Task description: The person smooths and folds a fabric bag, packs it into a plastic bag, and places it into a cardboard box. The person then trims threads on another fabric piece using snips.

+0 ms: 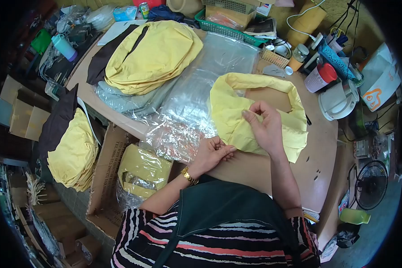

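A yellow cloth piece (230,109) with a looped band lies on the brown table (324,156). My right hand (265,125) is over its middle, thumb and fingers pinched on the fabric. At the cloth's lower left edge is my left hand (213,154), fingers curled together; whatever it may hold is too small to make out. Clear plastic sheets (187,98) are spread just left of the cloth. Further left, a pile of yellow cloth pieces (154,58) with dark parts rests on the table.
A cardboard box (105,178) with a plastic-wrapped yellow item (143,165) stands below the table's left edge. More yellow cloth (73,152) hangs at left. Along the back are a green basket (230,33), a red-lidded cup (320,77) and a white kettle (337,102).
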`<state>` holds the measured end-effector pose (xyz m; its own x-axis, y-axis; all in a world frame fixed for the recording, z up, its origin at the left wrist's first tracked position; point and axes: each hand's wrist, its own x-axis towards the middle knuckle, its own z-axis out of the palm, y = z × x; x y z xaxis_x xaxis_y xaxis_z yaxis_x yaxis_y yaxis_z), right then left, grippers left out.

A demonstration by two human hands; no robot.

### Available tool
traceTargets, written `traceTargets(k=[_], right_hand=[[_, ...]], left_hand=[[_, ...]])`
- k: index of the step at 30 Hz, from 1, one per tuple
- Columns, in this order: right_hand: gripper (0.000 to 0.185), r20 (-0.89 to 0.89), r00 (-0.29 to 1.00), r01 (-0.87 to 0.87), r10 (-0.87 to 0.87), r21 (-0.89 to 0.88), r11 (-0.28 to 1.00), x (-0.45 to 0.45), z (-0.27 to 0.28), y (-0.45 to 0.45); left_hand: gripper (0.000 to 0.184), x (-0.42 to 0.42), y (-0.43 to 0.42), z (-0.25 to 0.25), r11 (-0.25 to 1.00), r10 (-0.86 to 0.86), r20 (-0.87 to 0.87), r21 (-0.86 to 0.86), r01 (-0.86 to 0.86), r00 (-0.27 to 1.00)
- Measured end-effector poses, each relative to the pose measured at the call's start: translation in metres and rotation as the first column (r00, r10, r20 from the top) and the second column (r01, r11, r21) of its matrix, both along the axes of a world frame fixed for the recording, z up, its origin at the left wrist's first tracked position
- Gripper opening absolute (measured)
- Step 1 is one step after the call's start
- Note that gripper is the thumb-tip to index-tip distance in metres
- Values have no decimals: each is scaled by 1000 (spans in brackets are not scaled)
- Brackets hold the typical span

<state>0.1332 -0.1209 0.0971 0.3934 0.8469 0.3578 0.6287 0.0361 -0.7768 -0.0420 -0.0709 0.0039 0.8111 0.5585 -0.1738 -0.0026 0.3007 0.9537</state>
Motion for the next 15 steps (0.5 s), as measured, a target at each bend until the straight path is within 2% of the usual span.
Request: traceTargets(k=[2,4,5,8,9,10,11,12,13,14,15], right_hand=[[21,-212,971,110,-109,-5,994,7,-4,2],[21,-189,976,103,-110,-43,994,8,-3,1],[22,-170,980,89,-101,-81,993,9,-3,1],[26,-109,993,30,-49,-171,985,9,8,-1],[26,-111,992,31,-51,-172,985,7,6,-1],[29,116,989,99,-89,-89,991,4,5,-1],[32,335,931,149,-144,11,989,2,4,-1],[32,336,929,158,-153,14,987,-1,2,-1],[26,334,936,124,-110,-20,992,-7,-3,-3],[21,328,942,92,-70,-51,994,-13,-7,-3],[21,325,942,103,-82,-48,994,-18,-10,-2]], left_hand=[[18,2,-2,2,999,23,35,45,-24,999],[19,-1,-4,15,986,120,135,103,-134,984],[19,-2,-5,11,986,119,138,102,-133,983],[21,-12,-1,4,997,52,123,52,-59,991],[23,-18,8,14,986,-140,-35,84,143,989],[26,-23,14,22,936,-323,-194,81,343,926],[26,-29,19,26,933,-329,-194,82,349,924],[24,-33,25,31,914,-7,-303,384,129,953],[22,-33,27,37,747,331,-299,662,-55,895],[22,-24,29,46,746,325,-299,664,-49,897],[20,-8,31,61,484,420,33,837,-254,907]])
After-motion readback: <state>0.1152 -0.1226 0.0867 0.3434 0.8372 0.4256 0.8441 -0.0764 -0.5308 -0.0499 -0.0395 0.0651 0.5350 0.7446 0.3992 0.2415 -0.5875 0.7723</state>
